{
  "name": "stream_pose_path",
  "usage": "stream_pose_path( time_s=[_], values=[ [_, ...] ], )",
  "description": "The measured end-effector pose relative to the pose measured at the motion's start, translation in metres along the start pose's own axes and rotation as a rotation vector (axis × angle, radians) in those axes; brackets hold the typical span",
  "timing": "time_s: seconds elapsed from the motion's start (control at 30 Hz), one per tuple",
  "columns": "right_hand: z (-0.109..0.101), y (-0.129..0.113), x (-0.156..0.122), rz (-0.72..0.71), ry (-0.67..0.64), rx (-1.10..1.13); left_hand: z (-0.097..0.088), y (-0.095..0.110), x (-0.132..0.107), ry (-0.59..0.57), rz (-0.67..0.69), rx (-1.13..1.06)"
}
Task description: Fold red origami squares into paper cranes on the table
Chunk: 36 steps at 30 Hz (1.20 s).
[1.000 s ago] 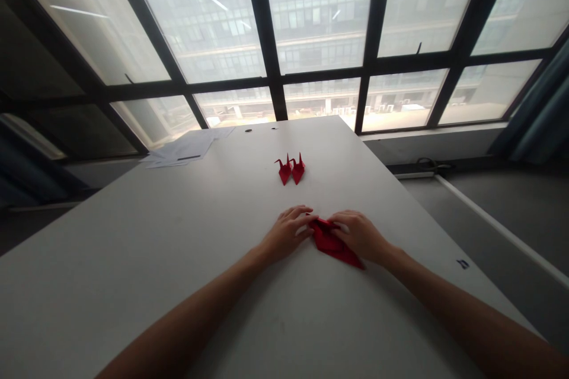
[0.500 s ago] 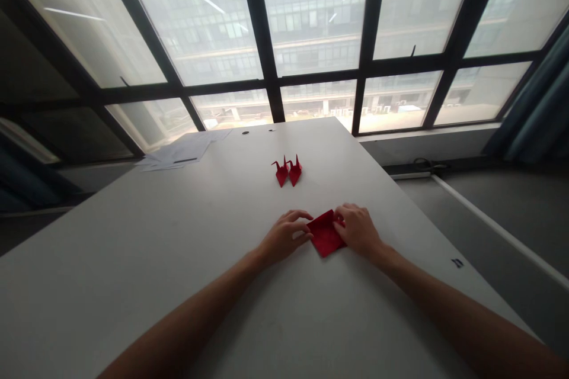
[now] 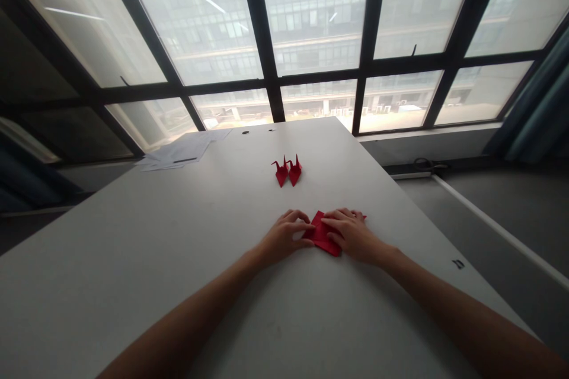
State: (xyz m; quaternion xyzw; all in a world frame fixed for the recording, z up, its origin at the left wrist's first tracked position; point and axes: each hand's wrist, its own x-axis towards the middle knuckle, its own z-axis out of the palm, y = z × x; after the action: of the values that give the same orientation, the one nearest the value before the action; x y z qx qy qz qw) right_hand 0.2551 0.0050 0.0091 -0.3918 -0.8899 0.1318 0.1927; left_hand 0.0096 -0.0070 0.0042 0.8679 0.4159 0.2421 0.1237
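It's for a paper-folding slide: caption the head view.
Left hand and right hand at folded red paper on a white table, two red paper cranes beyond.

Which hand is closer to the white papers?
Left. The left hand is right of the papers, on your side of them; the right hand is even farther right.

The table (image 3: 178, 260) leaves open passage left of the hands (image 3: 284, 237); beyond them, two red paper cranes (image 3: 281, 177) stand in the way. Papers (image 3: 182, 148) obstruct the far left.
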Motion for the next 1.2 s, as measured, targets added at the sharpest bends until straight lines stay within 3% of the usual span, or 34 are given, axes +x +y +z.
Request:
stream_pose_path(
  time_s=[0.4, 0.67, 0.9, 1.07, 1.2],
  values=[
    [0.003, 0.001, 0.0, -0.03, 0.029, 0.034, -0.003, -0.002, 0.002, -0.007, 0.016, -0.069],
    [0.003, 0.001, 0.0, -0.041, 0.045, 0.029, -0.009, 0.01, 0.002, -0.076, 0.176, 0.098],
    [0.0, -0.002, 0.0, -0.041, 0.048, 0.034, -0.006, 0.012, 0.002, -0.047, 0.248, 0.102],
    [-0.005, -0.006, 0.0, 0.055, 0.124, -0.056, -0.009, 0.017, 0.003, -0.037, 0.215, 0.042],
    [-0.007, -0.01, 0.0, 0.097, 0.072, -0.056, -0.012, 0.02, 0.004, 0.004, 0.199, 0.16]
  ],
)
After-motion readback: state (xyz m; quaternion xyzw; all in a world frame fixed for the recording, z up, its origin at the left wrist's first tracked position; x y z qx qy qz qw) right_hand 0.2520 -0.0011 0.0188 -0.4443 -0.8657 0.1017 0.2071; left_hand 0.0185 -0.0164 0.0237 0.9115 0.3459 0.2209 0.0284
